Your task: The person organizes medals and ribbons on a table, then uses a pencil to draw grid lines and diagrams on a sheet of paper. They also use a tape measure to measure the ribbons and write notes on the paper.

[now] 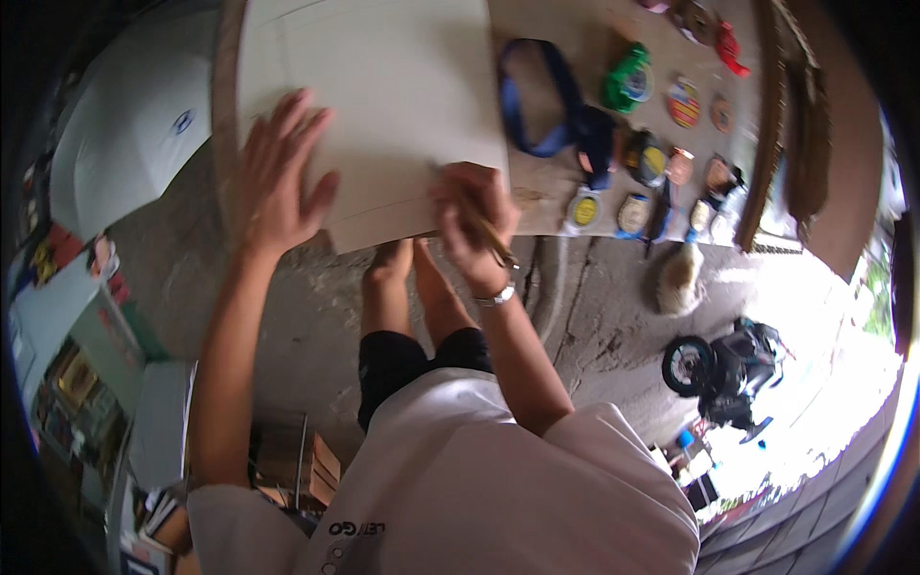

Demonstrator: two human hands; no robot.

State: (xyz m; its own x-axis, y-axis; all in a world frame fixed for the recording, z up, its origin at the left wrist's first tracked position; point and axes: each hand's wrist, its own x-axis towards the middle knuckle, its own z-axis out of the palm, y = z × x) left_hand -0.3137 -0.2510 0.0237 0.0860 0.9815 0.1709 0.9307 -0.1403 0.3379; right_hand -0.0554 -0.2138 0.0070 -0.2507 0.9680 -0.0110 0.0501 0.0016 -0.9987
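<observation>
A large white sheet (402, 86) with faint thin lines on it lies on the table in front of me. My left hand (283, 177) rests flat on the left part of the sheet, its fingers stretched and holding nothing. Over the sheet's lower right part, my right hand (474, 220) is closed around a slim gold-brown pencil-like tool (487, 233). Its back end sticks out toward my wrist, while the tip, near the paper, is blurred. Just right of the sheet lies a dark blue ribbon (553, 144).
Several medals, among them a yellow-centred one (584, 210) and a green-ribboned one (628, 81), cover the table's right side. Cardboard (829, 134) stands at its right edge. A pale umbrella (134, 125) is at left. A furry animal (680, 281) and a motorcycle (733, 369) are on the floor.
</observation>
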